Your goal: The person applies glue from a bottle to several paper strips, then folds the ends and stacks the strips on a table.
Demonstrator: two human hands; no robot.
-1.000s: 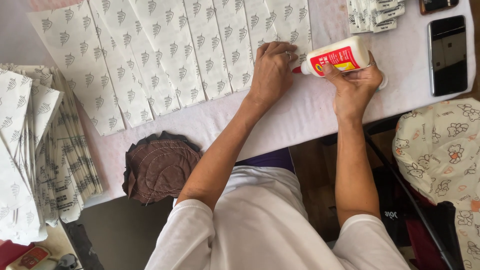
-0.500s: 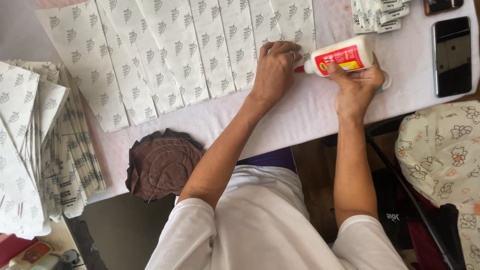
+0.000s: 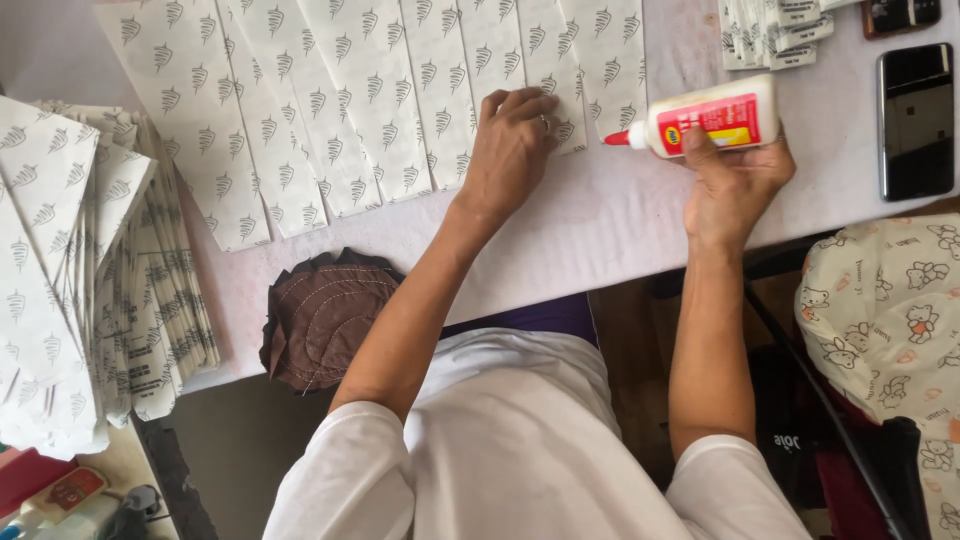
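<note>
My right hand [image 3: 733, 178] grips a white glue bottle [image 3: 712, 118] with a red label and red tip, lying sideways with the nozzle pointing left at the edge of a paper sheet. My left hand [image 3: 512, 148] presses flat on a row of overlapping white printed paper sheets [image 3: 380, 110] fanned across the pale table [image 3: 590, 230]. The nozzle is just right of the left hand's fingers.
A tall stack of the same printed sheets [image 3: 70, 280] lies at the left. A brown stitched cloth [image 3: 325, 318] hangs at the table's front edge. A black phone [image 3: 915, 120] and small folded paper pieces [image 3: 775, 35] sit at the far right. A patterned fabric [image 3: 885, 320] lies lower right.
The view has shifted slightly; both hands stay on the sheets' right end, and the bottle tip now rests close by the last sheet's edge.
</note>
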